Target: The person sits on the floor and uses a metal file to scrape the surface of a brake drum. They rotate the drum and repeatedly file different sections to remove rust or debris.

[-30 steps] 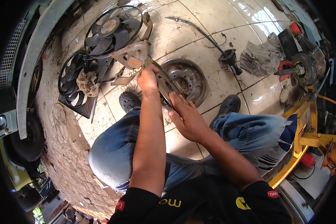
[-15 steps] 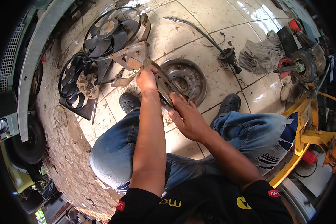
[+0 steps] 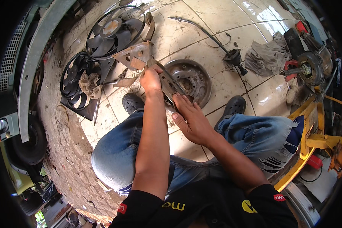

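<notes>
My left hand (image 3: 151, 79) is closed round the upper end of a long, worn metal brake shoe (image 3: 167, 81), which slants down to the right. Against its lower end lie the outstretched fingers of my right hand (image 3: 192, 118), the thumb apart from them. A small dark piece shows beneath those fingertips, too hidden to name. Just beyond the brake shoe, a round dished metal plate (image 3: 204, 85) with holes rests on the tiled floor, partly covered by the shoe and my hands.
Two black radiator fans (image 3: 116, 34) lie at the far left, a crumpled rag (image 3: 90, 85) on the nearer one. A triangular metal bracket (image 3: 135, 53) adjoins them. Rightward are a lever with cable (image 3: 233, 57), a grey cloth (image 3: 268, 55), a hub assembly (image 3: 309, 68) and a yellow frame (image 3: 304, 140).
The view has shifted very slightly. Both hands keep nearly the same place on the brake shoe, with hardly any visible movement.
</notes>
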Demonstrator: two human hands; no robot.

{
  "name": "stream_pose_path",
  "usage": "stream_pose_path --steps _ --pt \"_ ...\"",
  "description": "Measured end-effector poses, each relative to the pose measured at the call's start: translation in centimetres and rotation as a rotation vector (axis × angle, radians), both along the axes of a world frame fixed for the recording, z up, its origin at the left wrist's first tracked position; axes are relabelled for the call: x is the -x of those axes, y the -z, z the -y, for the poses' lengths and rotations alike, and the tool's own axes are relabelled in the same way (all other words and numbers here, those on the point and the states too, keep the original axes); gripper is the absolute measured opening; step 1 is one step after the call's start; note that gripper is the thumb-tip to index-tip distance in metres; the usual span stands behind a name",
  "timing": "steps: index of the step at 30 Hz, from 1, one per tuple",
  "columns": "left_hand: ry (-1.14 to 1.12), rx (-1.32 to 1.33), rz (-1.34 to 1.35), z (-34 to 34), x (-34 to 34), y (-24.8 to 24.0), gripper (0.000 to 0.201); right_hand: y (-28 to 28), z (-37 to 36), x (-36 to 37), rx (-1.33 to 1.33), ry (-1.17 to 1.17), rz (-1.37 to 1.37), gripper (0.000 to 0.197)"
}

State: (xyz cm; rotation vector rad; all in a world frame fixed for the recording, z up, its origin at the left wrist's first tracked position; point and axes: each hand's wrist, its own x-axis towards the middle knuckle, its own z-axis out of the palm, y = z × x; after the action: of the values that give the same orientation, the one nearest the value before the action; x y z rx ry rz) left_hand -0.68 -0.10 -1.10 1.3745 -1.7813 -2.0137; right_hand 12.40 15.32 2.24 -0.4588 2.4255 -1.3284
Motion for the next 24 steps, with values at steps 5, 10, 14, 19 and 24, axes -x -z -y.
stream_pose_path --steps 5,10,14,19,24 --pt "0.022 0.055 0.006 -0.3 0.0 -0.1 0.012 0.1 0.1 0.2 -0.058 -0.021 -0.025 0.067" --pt "0.023 0.027 -0.008 -0.3 0.2 -0.1 0.01 0.5 0.3 0.5 -0.077 0.009 -0.041 0.068" --pt "0.023 0.03 -0.022 -0.5 -0.2 -0.3 0.009 0.3 0.3 -0.1 -0.129 -0.013 -0.087 0.068" --pt "0.036 0.037 0.012 -0.4 0.4 -0.2 0.009 0.8 0.4 0.5 -0.132 0.012 -0.067 0.068" --pt "0.035 0.071 -0.006 -0.6 -0.1 -0.9 0.01 0.5 0.4 -0.3 -0.149 -0.013 -0.101 0.07"
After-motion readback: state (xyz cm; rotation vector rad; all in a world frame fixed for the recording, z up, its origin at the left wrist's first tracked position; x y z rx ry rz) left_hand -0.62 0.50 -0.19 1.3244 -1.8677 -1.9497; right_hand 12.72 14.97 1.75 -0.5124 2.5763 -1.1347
